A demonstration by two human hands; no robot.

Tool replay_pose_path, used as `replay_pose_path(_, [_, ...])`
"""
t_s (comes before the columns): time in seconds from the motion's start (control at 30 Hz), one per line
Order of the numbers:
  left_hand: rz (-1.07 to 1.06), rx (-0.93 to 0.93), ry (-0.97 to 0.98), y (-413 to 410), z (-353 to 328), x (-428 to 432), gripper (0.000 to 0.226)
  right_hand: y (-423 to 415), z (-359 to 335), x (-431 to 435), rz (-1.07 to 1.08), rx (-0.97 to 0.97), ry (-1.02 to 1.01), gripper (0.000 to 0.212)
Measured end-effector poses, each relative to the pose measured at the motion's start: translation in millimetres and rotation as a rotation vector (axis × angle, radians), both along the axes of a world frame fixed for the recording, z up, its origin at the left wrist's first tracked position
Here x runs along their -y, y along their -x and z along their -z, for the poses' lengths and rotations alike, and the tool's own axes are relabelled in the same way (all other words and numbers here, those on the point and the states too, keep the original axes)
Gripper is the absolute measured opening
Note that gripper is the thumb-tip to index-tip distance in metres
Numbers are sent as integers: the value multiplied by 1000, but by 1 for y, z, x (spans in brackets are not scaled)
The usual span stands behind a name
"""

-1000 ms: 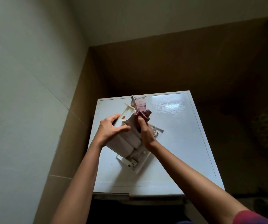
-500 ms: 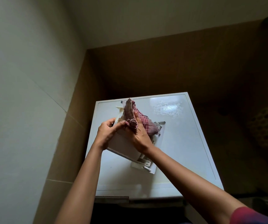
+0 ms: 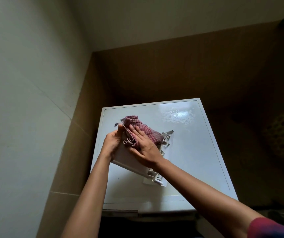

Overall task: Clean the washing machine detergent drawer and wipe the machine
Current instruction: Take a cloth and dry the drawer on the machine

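Detergent drawer [image 3: 131,157] is gripped by the left hand [image 3: 111,143], tilted on the middle of the washing machine top [image 3: 189,152]; red checked cloth [image 3: 143,129] is pressed onto it by the flat, straight-fingered right hand [image 3: 146,148].

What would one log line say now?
step: wiping drawer | left hand: holds drawer | right hand: presses cloth | place: washer top
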State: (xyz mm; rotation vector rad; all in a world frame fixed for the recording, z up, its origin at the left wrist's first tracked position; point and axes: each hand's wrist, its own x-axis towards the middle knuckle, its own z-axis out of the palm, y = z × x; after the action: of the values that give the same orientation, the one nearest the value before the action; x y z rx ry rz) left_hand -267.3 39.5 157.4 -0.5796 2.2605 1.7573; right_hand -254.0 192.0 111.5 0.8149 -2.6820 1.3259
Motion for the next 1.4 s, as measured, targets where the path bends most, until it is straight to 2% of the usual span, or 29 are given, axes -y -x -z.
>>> replay_pose_path(0.07, [-66,16,48,2,3,2,120,-3,4,-6,42,-29,9,62])
replay_pose_path(0.13, [-119,41,44,4,8,5,122,-8,8,-11,92,-36,12,57])
replay_pose_path(0.23, [-169,75,5,5,16,9,102,-18,22,-20,151,-6,-2,52])
replay_pose_path(0.3, [-180,79,-28,3,14,10,69,-25,30,-26,179,17,-42,54])
replay_pose_path(0.37, [-181,85,-65,5,16,11,50,-30,34,-26,240,29,-93,53])
replay_pose_path(0.47, [-182,74,-80,6,16,10,44,-32,18,-11,375,135,-19,47])
replay_pose_path(0.57, [-187,59,-85,6,15,4,39,-34,-12,21,263,207,103,55])
replay_pose_path(0.67, [-204,108,-61,5,12,0,27,-38,-18,48,157,114,-39,65])
replay_pose_path(0.77, [-234,174,-140,3,6,1,32,-46,-1,41,105,-47,-180,64])
replay_pose_path(0.87, [-205,139,-113,0,7,5,61,-61,25,14,44,-150,-230,57])
replay_pose_path(0.93, [-168,96,-52,-3,9,10,75,-71,39,-5,75,-133,-246,55])
replay_pose_path(1.03, [-161,101,-111,-8,5,8,71,-83,51,-20,169,-64,-277,57])
replay_pose_path(1.2, [-163,92,-97,-5,11,2,93,-83,28,15,187,-32,-163,58])
replay_pose_path(1.23, [-145,93,-82,-6,6,-1,89,-82,20,25,175,-56,-159,58])
replay_pose_path(1.33, [-99,104,-23,-5,0,-8,60,-79,7,39,154,-118,-157,63])
replay_pose_path(1.4, [-110,127,-56,-4,0,-8,60,-79,10,31,91,-172,-238,67])
